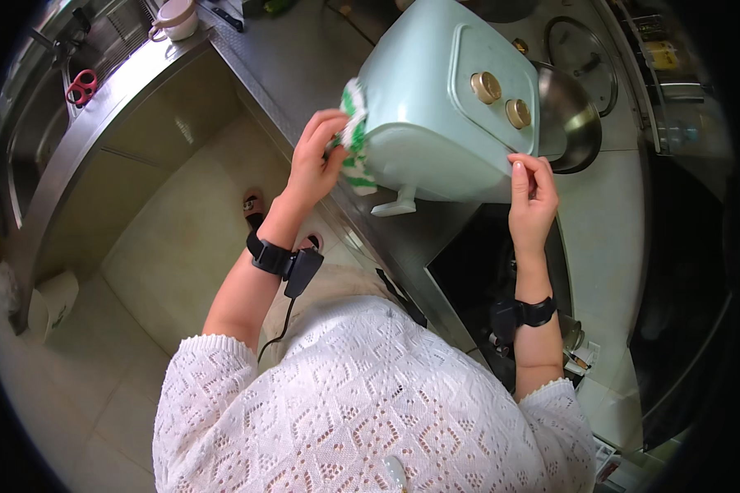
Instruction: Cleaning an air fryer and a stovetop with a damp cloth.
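A mint-green countertop appliance [419, 105], perhaps an air fryer, rests on the steel counter [308, 61]. Two gold knobs [486, 87] sit on its panel, and a pale handle [398, 202] juts from the face towards me. My left hand [317, 151] holds a green-and-white striped cloth [356, 135] against the appliance's left side. At the near right corner, my right hand [533, 191] grips the edge between thumb and bent fingers. The appliance's far side and underside are hidden.
Behind the appliance sit a metal pan [570, 120] and a glass lid [583, 65]. A black cooktop [475, 265] lies nearer me. Red-handled scissors [82, 87], a lidded cup [176, 21] and a knife [227, 18] are to the left. A white bin [55, 302] stands on the floor.
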A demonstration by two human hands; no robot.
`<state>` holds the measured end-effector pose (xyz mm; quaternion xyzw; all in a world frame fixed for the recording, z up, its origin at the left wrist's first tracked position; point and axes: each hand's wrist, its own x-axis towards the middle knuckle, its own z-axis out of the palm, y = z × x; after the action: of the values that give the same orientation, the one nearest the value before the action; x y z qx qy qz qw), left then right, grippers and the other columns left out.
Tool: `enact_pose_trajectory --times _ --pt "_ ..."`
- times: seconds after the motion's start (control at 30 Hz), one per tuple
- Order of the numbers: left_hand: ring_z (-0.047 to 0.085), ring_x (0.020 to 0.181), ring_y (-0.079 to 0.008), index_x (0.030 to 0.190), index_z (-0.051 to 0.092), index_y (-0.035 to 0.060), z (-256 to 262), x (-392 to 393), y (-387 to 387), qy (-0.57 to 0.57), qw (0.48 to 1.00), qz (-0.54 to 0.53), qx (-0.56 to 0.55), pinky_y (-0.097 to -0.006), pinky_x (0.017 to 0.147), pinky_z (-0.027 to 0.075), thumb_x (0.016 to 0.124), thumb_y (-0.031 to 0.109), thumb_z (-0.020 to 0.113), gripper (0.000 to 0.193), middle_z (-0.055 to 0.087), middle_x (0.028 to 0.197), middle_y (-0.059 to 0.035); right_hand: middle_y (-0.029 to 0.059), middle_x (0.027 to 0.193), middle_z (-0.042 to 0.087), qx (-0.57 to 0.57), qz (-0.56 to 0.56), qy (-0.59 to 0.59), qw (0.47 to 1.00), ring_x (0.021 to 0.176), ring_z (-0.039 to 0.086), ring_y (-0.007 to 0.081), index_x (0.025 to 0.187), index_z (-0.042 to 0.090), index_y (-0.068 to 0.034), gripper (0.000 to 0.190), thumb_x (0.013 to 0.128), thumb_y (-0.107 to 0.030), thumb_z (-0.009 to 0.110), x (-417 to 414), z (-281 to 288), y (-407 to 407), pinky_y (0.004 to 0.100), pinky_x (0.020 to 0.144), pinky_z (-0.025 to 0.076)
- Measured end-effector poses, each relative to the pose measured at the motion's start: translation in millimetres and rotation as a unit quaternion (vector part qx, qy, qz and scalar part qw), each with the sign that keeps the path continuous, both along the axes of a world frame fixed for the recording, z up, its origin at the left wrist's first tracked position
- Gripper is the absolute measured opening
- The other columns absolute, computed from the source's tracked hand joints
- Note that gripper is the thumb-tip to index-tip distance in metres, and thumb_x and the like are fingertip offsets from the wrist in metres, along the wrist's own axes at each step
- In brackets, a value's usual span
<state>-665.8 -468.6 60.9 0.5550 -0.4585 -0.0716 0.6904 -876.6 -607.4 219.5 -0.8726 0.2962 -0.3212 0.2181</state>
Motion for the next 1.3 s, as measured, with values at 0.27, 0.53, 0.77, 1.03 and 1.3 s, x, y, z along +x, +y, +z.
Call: enact_pose_trajectory --times 0.27,0.53,0.77,1.03,1.3 --pt "0.054 0.095 -0.0218 0.109 0.054 0.0023 -83 -4 17 0.123 0.977 -0.007 0.176 -0.0282 0.076 0.044 0.075 -0.011 0.057 0.037 0.054 0.112 -0.0099 -0.0003 0.070 0.044 -0.025 -0.009 0.018 0.999 0.060 0.038 0.0084 0.088 0.062 -0.002 0.009 0.089 -0.008 0.055 4 1 5 0.0220 0.053 0.031" --pt "0.049 0.112 -0.0221 0.122 0.053 0.0021 53 6 -4 0.090 0.991 -0.096 -0.001 -0.0304 0.093 0.038 0.085 0.001 0.055 0.036 0.049 0.132 -0.0072 0.0011 0.071 0.045 -0.022 -0.020 0.008 1.000 0.061 0.040 0.0100 0.088 0.061 -0.002 0.007 0.088 -0.008 0.057 2 1 7 0.0228 0.054 0.034" --pt "0.022 0.137 -0.0244 0.138 0.034 0.0040 82 68 -93 0.015 0.979 -0.184 0.088 -0.0334 0.110 0.018 0.095 0.021 0.045 0.048 0.029 0.147 -0.0113 0.0044 0.069 0.051 -0.042 -0.031 0.000 0.999 0.060 0.047 0.0145 0.085 0.061 -0.002 0.004 0.085 -0.005 0.057 9 3 9 0.0265 0.056 0.039" --pt "0.018 0.138 -0.0332 0.138 0.033 0.0023 109 57 -43 -0.139 0.944 -0.249 0.168 -0.0388 0.111 0.018 0.091 0.014 0.047 0.050 0.021 0.149 -0.0170 0.0055 0.069 0.052 -0.046 -0.051 -0.018 0.997 0.059 0.048 0.0185 0.083 0.061 -0.003 0.004 0.084 -0.006 0.058 7 3 9 0.0289 0.055 0.040" --pt "0.022 0.135 -0.0392 0.133 0.040 0.0042 131 91 -108 -0.280 0.920 -0.211 0.178 -0.0429 0.111 0.021 0.088 0.011 0.046 0.047 0.029 0.145 -0.0153 0.0040 0.066 0.051 -0.050 -0.073 -0.019 0.996 0.058 0.047 0.0183 0.083 0.061 -0.006 0.002 0.083 -0.006 0.059 9 0 12 0.0310 0.057 0.039"
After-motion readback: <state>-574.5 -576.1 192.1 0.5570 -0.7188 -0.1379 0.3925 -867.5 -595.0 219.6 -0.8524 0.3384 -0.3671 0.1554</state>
